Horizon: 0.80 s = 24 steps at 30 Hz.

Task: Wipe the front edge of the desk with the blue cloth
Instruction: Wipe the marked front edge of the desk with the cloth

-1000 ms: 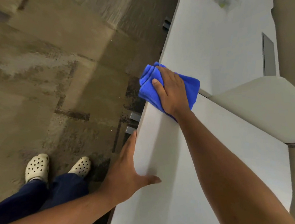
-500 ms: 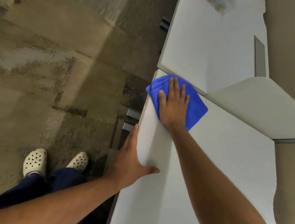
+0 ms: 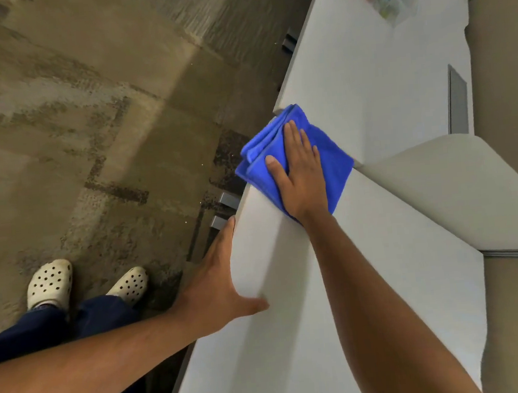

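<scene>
Right hand presses a blue cloth on the desk's front edge, seen from above.

The right hand, flat with fingers together, pins the folded blue cloth at centre frame; its left folds overhang the desk edge. That edge runs from bottom centre to upper right. The left hand, open and empty, braces on the edge lower down, nearer the body.
</scene>
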{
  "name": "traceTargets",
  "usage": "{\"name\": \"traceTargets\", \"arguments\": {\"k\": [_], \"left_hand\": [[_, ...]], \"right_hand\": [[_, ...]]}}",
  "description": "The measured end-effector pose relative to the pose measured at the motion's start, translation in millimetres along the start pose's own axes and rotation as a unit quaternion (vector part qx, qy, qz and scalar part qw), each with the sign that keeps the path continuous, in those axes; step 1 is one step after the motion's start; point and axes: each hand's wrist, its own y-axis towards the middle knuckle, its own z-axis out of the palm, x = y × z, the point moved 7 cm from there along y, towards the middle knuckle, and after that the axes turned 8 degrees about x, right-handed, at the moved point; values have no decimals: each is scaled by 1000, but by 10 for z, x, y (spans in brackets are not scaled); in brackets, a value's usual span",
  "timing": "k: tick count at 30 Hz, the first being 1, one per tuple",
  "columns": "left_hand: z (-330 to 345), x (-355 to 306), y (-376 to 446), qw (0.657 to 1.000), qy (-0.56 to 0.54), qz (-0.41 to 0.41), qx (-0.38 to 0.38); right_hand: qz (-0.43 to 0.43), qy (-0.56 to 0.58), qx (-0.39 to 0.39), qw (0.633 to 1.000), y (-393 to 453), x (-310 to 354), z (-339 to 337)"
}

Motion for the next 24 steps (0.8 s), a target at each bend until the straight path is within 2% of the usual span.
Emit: {"name": "traceTargets", "arguments": {"k": [5,7,10,14,18,24], "left_hand": [[-66,-87,-42,1000,20,-13,4],[-53,-57,-74,1000,20,-18,-10],[12,-42,-173,997,54,26,-40],[63,-4,-216,992,94,70,-50],[88,15,-168,994,79,63,-44],[59,-9,-170,995,55,81,-33]], "right_hand": [[1,105,-58,993,245,-124,-213],[34,137,-82,987,270,-224,-312],[117,149,-86,978,376,-230,-341],[211,112,-83,968,568,-25,-267],[293,35,-85,952,687,113,-186],[312,-22,-101,944,706,227,-108]]}}
